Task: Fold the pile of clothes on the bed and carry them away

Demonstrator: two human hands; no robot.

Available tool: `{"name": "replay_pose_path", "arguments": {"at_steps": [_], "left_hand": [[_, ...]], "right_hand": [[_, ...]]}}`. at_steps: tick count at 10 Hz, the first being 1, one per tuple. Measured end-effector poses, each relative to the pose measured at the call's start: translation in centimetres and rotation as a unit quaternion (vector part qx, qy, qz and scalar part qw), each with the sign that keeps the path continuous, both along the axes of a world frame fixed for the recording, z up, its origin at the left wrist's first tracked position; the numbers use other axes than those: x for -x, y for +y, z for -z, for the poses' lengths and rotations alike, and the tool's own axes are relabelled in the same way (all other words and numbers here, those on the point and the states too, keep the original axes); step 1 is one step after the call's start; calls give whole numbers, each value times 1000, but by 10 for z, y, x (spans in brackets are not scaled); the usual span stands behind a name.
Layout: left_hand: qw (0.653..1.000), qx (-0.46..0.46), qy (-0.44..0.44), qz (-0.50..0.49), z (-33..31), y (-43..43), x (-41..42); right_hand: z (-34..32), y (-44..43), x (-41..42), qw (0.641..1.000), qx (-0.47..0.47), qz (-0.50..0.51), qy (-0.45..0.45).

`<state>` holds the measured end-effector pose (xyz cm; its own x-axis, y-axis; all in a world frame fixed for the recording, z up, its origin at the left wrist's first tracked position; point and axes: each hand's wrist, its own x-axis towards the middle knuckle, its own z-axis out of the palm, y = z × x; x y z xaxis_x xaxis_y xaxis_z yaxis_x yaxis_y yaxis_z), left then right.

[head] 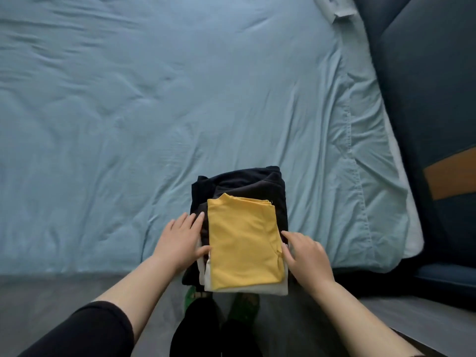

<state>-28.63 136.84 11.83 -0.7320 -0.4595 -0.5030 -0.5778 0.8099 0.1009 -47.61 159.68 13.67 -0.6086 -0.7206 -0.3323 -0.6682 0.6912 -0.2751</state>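
Observation:
A stack of folded clothes sits at the near edge of the bed point(128, 112). On top lies a yellow garment point(242, 240), under it a white one point(244, 288), and black garments point(239, 184) below and behind. My left hand point(180, 238) lies against the stack's left side, fingers straight on the black cloth and thumb at the yellow edge. My right hand point(306, 253) touches the stack's right side with its fingers spread and relaxed. Neither hand grips anything.
A light blue sheet covers the bed, wrinkled all over. A dark blue headboard point(422, 86) runs along the right. Grey floor point(51, 292) lies below the bed's near edge, where my green footwear point(244, 307) and dark trousers show.

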Motion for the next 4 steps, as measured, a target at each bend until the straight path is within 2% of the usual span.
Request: {"name": "replay_pose_path", "arguments": {"at_steps": [1,2,4], "left_hand": [[998,38,36,24,-42,-12,-8],[997,47,55,1,-84,-20,-19],[980,72,170,-70,-165,-25,-37]], "right_hand": [[-43,-12,-5,999,7,29,18],[-79,-21,-13,998,26,52,34],[-138,-22,-27,995,82,53,38]]}}
